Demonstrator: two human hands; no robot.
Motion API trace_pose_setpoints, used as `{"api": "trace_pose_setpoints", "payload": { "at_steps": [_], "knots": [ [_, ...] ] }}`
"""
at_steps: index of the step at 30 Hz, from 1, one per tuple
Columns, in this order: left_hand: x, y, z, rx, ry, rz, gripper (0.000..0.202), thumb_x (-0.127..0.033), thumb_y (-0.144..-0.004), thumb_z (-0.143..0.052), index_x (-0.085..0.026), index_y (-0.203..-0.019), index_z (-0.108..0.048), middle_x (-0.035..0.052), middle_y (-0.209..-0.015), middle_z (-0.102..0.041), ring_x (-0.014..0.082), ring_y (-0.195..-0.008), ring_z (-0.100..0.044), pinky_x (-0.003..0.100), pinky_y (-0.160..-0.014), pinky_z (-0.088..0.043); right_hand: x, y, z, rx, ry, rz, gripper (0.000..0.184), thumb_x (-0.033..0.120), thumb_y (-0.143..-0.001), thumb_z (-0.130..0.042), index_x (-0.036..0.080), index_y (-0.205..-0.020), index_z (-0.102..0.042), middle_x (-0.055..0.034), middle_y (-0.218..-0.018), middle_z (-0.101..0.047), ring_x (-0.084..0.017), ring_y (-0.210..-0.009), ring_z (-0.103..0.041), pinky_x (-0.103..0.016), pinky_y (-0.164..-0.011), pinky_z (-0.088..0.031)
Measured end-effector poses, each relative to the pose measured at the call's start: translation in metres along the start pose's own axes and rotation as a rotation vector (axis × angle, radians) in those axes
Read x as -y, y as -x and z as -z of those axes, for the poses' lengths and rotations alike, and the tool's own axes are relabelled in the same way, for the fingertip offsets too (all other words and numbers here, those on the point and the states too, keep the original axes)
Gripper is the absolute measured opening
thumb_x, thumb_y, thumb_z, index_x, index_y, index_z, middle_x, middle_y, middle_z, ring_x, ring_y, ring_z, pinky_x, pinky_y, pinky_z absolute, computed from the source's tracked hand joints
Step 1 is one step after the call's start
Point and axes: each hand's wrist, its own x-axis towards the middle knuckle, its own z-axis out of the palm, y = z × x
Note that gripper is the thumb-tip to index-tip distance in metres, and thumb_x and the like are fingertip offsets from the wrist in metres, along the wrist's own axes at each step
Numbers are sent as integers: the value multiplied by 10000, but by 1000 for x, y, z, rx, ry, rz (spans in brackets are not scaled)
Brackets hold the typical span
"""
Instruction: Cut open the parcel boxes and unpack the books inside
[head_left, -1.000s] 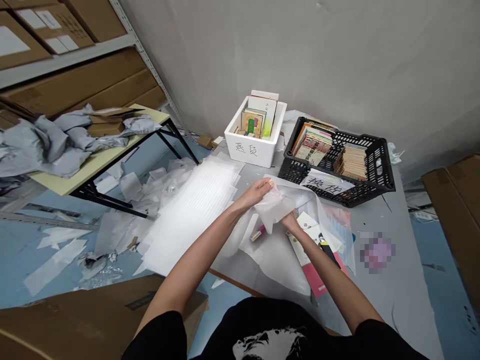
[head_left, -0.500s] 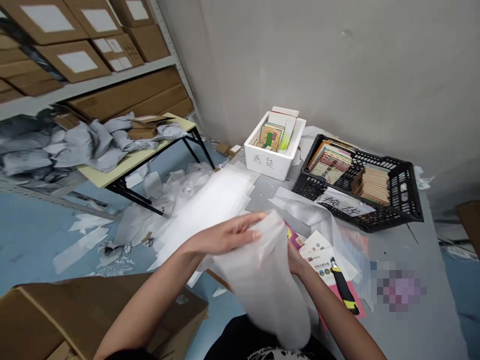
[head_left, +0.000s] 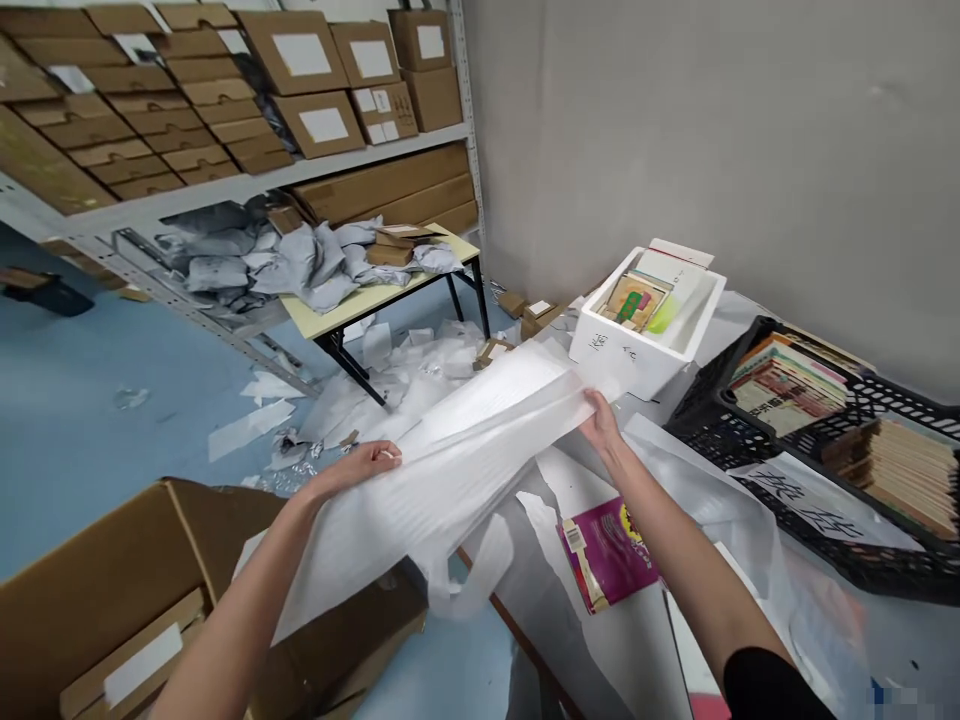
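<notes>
My left hand [head_left: 360, 466] and my right hand [head_left: 602, 420] both grip a wide, translucent white foam sheet [head_left: 457, 480], holding it up and stretched between them. Its lower part sags in folds over the edge of the work table [head_left: 600, 420]. Below my right forearm, a book with a purple cover and a barcode [head_left: 609, 553] lies on loose white wrapping [head_left: 559, 490]. Nearest my right hand stands a white foam box of books [head_left: 645, 340].
A black plastic crate [head_left: 720, 432] holding books and a handwritten label stands at the right. An open cardboard box [head_left: 112, 585] sits below my left arm. Behind are a yellow-topped table [head_left: 375, 305] with grey mailers and metal shelves of cartons. White scraps lie on the blue floor.
The foam sheet has opened out from a bunched fold and now spreads wide between my hands, which have moved apart. My view has turned right and lifted.
</notes>
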Motion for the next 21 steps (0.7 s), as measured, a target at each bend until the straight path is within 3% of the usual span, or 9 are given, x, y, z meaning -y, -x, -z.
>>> {"api": "trace_pose_setpoints", "payload": {
  "at_steps": [5, 8, 11, 16, 21],
  "knots": [
    [31, -42, 23, -249, -65, -115, 371, -555, -598, -634, -220, -747, -582, -49, -514, -439, 129, -523, -380, 217, -513, -253, 2, -46, -22, -48, 59, -17, 137, 256, -719, -616, 214, -850, -619, 26, -840, -696, -144, -853, -650, -266, -770, -538],
    [44, -63, 22, -336, -244, -57, 322, -516, -659, -575, -222, -789, -589, -41, -544, -474, 146, -561, -441, 219, -532, -290, -19, -57, -19, -165, 235, -142, 95, 202, -773, -602, 197, -866, -622, 31, -768, -671, -128, -750, -639, -244, -657, -533],
    [52, -81, 16, -338, -436, 23, 292, -482, -710, -520, -220, -814, -596, -21, -616, -555, 165, -618, -514, 228, -557, -336, -47, -63, -8, -237, 362, -268, 117, 212, -835, -591, 159, -936, -618, -6, -799, -653, -143, -739, -624, -279, -636, -534],
    [61, -96, 17, -261, -546, 75, 241, -420, -750, -496, -220, -808, -617, -5, -706, -637, 179, -687, -589, 237, -605, -385, -80, -73, 3, -280, 568, -404, 354, 358, -898, -560, 167, -1195, -544, -80, -1189, -576, -197, -994, -598, -411, -832, -520],
    [74, -97, 19, -279, -688, 196, 199, -336, -794, -480, -217, -851, -629, 61, -877, -687, 268, -891, -633, 328, -742, -441, -103, -76, 6, -263, 739, -457, 357, 357, -898, -560, 172, -1203, -542, -82, -1203, -571, -203, -1011, -592, -419, -845, -515]
  ]
}}
